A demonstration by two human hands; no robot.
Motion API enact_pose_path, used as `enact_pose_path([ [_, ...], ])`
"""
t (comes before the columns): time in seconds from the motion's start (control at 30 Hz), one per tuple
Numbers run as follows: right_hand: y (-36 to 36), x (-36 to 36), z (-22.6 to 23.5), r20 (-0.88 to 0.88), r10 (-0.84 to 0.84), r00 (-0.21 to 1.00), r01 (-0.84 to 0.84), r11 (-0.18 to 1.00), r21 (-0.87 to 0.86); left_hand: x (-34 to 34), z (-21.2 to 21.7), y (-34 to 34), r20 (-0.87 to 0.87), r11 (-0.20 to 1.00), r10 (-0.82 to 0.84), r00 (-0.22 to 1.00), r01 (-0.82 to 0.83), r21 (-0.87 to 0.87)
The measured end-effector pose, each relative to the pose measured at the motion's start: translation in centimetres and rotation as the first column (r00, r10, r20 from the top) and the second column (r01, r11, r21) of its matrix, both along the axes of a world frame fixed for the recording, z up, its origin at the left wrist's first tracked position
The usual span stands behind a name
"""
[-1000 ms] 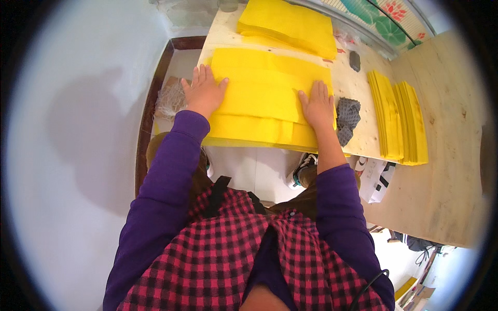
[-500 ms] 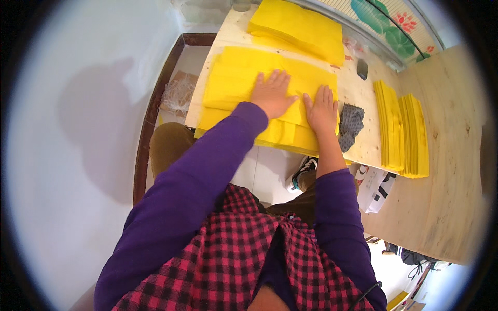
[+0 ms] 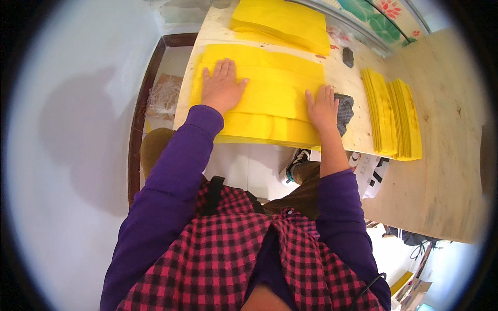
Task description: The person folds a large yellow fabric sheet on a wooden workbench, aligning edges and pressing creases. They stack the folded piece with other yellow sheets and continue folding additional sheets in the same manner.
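Laid the left hand (image 3: 223, 88) palm down on the near yellow stack (image 3: 272, 85), toward its left side, with the fingers pointing away from the body and the thumb turned out to the right. Set the right hand (image 3: 323, 110) at the right edge of the same stack, fingers stretched forward, thumb angled off to the left. Had the grip of each hand apart, flat rather than curled. Saw the near yellow stack lying on the wooden surface (image 3: 334, 72), spread wide between both hands, with stepped layers along the near side, reaching to the near edge. Found the far yellow stack (image 3: 282, 26) just beyond, across a narrow strip of bare wood. Spotted a crumpled dark grey cloth (image 3: 344, 111) just beside the right hand and partly hidden by it, plus a small dark block (image 3: 348, 57) farther back. Noted two yellow bundles (image 3: 407, 119) side by side at the right, near a tall wooden panel (image 3: 446, 124). Made out a white bag (image 3: 374, 176) with black marks below the bundles, and a dark shoe (image 3: 298, 160) under the near edge. Wore purple sleeves (image 3: 171, 155) and a red-and-black checked garment (image 3: 223, 249).
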State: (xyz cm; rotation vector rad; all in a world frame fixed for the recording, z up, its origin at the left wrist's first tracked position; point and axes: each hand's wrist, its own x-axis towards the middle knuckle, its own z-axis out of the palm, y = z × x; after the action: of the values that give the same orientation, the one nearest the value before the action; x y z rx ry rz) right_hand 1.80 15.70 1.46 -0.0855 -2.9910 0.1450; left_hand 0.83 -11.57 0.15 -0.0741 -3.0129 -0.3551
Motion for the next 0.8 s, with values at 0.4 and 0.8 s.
enact_pose_path([
  [0.4, -4.3, -1.8, -0.9, 0.085, 0.257, 0.963, -0.258, 0.966, 0.002, 0.0, 0.0, 0.0, -0.001, 1.0, 0.005, 1.0, -0.005, -0.008],
  [0.8, 3.1, -7.2, 2.1, 0.021, 0.344, 0.939, -0.34, 0.934, -0.11, 0.0, -0.1, 0.0, -0.035, 0.999, 0.008, 0.999, -0.009, -0.035],
])
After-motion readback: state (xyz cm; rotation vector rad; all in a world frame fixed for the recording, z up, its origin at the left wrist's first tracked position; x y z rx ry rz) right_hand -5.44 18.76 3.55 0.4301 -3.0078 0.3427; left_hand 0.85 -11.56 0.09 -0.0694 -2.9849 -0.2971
